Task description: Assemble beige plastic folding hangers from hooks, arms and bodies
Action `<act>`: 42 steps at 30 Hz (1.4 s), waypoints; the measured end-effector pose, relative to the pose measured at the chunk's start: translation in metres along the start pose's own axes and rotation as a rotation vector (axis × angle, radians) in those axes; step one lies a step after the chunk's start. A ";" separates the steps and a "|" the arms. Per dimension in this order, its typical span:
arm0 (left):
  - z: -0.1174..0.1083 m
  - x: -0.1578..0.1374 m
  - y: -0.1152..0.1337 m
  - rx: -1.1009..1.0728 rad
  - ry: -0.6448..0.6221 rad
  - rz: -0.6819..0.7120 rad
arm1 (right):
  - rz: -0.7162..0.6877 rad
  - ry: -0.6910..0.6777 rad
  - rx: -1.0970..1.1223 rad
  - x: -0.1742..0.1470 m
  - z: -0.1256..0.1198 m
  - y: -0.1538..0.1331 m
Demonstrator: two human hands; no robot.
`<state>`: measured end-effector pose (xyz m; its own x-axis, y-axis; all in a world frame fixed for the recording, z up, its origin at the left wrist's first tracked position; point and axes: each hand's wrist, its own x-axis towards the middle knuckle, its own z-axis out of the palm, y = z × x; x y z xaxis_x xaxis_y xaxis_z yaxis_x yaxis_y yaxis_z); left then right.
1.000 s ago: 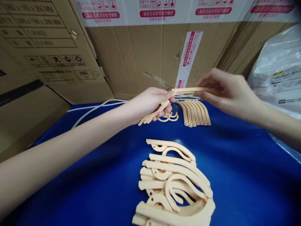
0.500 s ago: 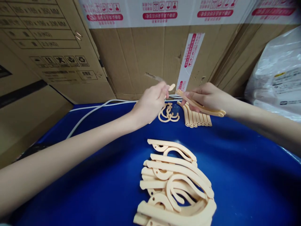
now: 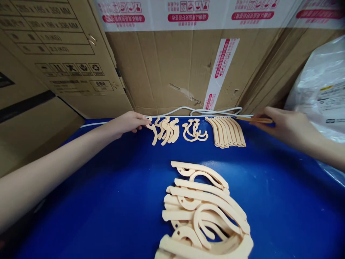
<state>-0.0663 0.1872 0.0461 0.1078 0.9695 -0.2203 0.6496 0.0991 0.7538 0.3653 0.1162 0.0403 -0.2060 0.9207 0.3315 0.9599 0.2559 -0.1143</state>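
At the left end of the far row, my left hand (image 3: 128, 123) pinches the top of a cream curved piece (image 3: 154, 136), which lies against the blue surface. Several similar small curved pieces (image 3: 167, 131) lie just right of it. My right hand (image 3: 287, 126) is closed around a long, slim cream hanger arm (image 3: 260, 119), held roughly level. Left of that hand, several matching hanger arms (image 3: 228, 132) lie side by side. Between the two groups is a small heap of cream hooks (image 3: 194, 131). Nearest me is a stack of folded cream hangers (image 3: 205, 212).
A blue surface (image 3: 107, 201) bears all the parts. Cardboard boxes (image 3: 161, 64) stand like a wall behind it and at the left. A white cable (image 3: 183, 109) runs along the back edge. A clear plastic-wrapped bundle (image 3: 320, 86) is at the right.
My hands have moved apart from the middle. The left went down left to the small curved pieces and the piece it held is gone from view; the right moved right with the hanger arm.
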 end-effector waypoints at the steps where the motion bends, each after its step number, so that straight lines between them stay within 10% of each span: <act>1: 0.001 0.001 -0.001 0.038 0.013 0.002 | -0.047 -0.035 0.011 -0.005 0.004 0.003; 17: 0.018 -0.027 0.031 0.652 0.186 0.196 | -0.102 -0.174 -0.053 -0.022 0.022 -0.001; 31: 0.033 -0.082 0.045 0.653 -0.408 0.581 | 0.045 -0.190 0.178 -0.024 0.006 -0.028; 42: 0.052 -0.080 0.048 0.652 -0.575 0.526 | -0.327 -0.124 0.269 -0.036 -0.008 -0.091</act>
<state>-0.0045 0.1023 0.0678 0.7323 0.5830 -0.3518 0.6808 -0.6173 0.3942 0.2868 0.0577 0.0462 -0.5281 0.8025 0.2775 0.7600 0.5925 -0.2671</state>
